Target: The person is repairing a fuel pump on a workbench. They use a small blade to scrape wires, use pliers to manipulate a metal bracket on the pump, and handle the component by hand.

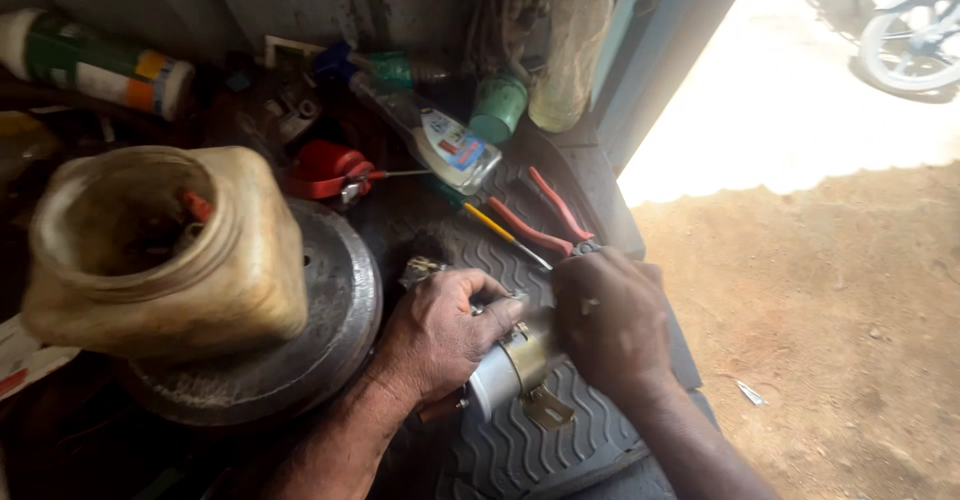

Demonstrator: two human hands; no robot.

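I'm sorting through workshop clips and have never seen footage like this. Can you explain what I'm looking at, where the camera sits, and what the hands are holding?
There is no machine here: these are a person's two bare hands, filmed by one camera worn on the head, looking down. The left hand and the right hand together grip a small silver metal cylinder with a brass-coloured clamp band around it. It sits over a dark ribbed rubber mat. Just behind the hands lie red-handled pliers and a yellow-handled screwdriver. To the left, a grimy yellowish plastic jar stands on a round metal drum. Further back are a clear plastic bottle, a green cup and a spray can. On the right is bare dirt ground in sunlight, with part of a motorcycle at the top.
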